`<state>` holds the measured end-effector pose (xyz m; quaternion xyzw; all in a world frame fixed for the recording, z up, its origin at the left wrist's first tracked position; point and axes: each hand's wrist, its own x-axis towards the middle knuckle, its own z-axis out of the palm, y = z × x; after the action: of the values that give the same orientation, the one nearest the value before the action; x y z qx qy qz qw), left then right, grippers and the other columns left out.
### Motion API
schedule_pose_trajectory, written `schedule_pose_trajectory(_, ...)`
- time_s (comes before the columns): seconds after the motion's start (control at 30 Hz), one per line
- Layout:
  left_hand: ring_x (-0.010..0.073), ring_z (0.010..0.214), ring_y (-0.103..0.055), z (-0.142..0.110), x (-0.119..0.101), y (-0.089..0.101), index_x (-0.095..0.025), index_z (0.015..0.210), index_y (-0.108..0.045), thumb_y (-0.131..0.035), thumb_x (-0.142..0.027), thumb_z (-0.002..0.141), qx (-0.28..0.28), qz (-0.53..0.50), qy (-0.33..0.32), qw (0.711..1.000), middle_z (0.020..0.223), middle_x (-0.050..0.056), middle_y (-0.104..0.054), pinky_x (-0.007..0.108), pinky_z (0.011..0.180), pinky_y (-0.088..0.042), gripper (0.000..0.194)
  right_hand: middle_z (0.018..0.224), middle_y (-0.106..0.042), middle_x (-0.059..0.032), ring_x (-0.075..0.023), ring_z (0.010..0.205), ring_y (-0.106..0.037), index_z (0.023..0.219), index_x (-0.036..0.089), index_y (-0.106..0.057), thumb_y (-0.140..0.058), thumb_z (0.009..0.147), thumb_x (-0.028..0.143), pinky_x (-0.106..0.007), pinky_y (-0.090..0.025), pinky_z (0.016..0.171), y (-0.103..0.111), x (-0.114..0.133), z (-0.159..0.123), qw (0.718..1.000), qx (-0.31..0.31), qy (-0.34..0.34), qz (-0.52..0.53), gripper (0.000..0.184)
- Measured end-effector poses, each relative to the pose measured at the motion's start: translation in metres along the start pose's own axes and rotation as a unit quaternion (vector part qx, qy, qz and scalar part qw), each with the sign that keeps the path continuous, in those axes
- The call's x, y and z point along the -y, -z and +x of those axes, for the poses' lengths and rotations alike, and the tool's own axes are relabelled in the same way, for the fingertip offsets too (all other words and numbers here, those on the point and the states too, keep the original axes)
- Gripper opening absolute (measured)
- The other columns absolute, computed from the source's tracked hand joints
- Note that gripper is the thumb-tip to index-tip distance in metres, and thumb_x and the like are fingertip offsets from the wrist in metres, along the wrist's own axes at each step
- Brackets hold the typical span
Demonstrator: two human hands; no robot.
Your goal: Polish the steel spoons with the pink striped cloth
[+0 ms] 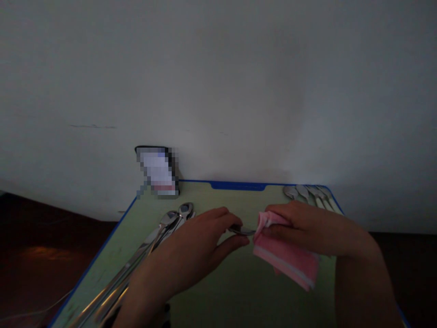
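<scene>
My left hand pinches one end of a metal spoon between thumb and fingers, above the middle of the table. My right hand grips a pink cloth with a pale stripe near its hem. The cloth is folded around the other end of the spoon, so that part is hidden. A loose corner of the cloth hangs down below my right hand.
Several long-handled spoons lie at the left of the green table, partly behind my left arm. More metal cutlery lies in a row at the far right corner. A phone with a blurred screen leans against the wall.
</scene>
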<state>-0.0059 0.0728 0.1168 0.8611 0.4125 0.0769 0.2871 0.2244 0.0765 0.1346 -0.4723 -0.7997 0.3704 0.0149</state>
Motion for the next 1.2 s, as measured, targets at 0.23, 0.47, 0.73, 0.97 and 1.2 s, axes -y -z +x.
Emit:
schedule_pose_trajectory(0.23,0.0144,0.069,-0.057,-0.0045,-0.004,0.0053,-0.02,0.081,-0.059,-0.035,-0.044,0.095,0.025,0.016,0.012,0.999,0.074,-0.002,-0.061,0.025,0.062,-0.037,0.036,0.073,-0.059,0.0001,-0.0113,0.065,-0.052,0.083,0.019,-0.057,-0.044,0.088,0.043,-0.022,-0.034,0.056,0.0009,0.0004,-0.0017,1.0,0.001,0.014,0.013,0.028)
schedule_pose_trajectory(0.47,0.014,0.063,-0.054,-0.0027,-0.0021,0.0082,-0.019,0.076,-0.058,-0.03,-0.048,0.095,0.03,0.035,0.014,0.999,0.067,-0.001,-0.059,0.026,0.059,-0.035,0.044,0.071,-0.058,0.0003,-0.0106,0.062,-0.051,0.084,0.018,-0.058,-0.044,0.088,0.046,-0.022,-0.034,0.055,0.0013,-0.0001,0.0004,0.999,0.001,0.029,0.023,0.031)
schedule_pose_trajectory(0.73,0.0142,0.073,-0.057,-0.0007,0.0025,0.0084,-0.021,0.097,-0.053,-0.037,-0.034,0.095,-0.067,-0.037,0.019,0.997,0.085,0.0,-0.063,0.026,0.066,-0.041,0.021,0.074,-0.059,0.0003,-0.0109,0.064,-0.052,0.09,0.02,-0.06,-0.046,0.086,0.048,-0.022,-0.036,0.055,0.0004,-0.0032,-0.001,0.999,-0.014,0.027,0.041,0.032)
schedule_pose_trajectory(0.97,0.0134,0.072,-0.059,-0.0016,0.0024,0.0079,-0.022,0.111,-0.048,-0.043,-0.029,0.093,-0.126,-0.097,0.021,0.987,0.083,0.0,-0.065,0.024,0.064,-0.043,0.02,0.073,-0.06,0.0001,-0.0107,0.062,-0.052,0.088,0.019,-0.058,-0.044,0.088,0.047,-0.022,-0.037,0.055,0.0004,-0.0005,-0.0019,0.997,-0.037,0.036,0.062,0.032)
schedule_pose_trajectory(1.2,0.0124,0.077,-0.058,-0.0053,0.0005,0.0032,-0.028,0.127,-0.044,-0.058,-0.029,0.087,-0.198,-0.122,-0.023,0.972,0.092,-0.001,-0.062,0.022,0.067,-0.047,0.043,0.08,-0.064,-0.0009,-0.0113,0.063,-0.053,0.096,0.019,-0.06,-0.041,0.089,0.046,-0.022,-0.039,0.056,-0.0033,0.0036,-0.0021,0.988,-0.117,0.033,0.095,0.033)
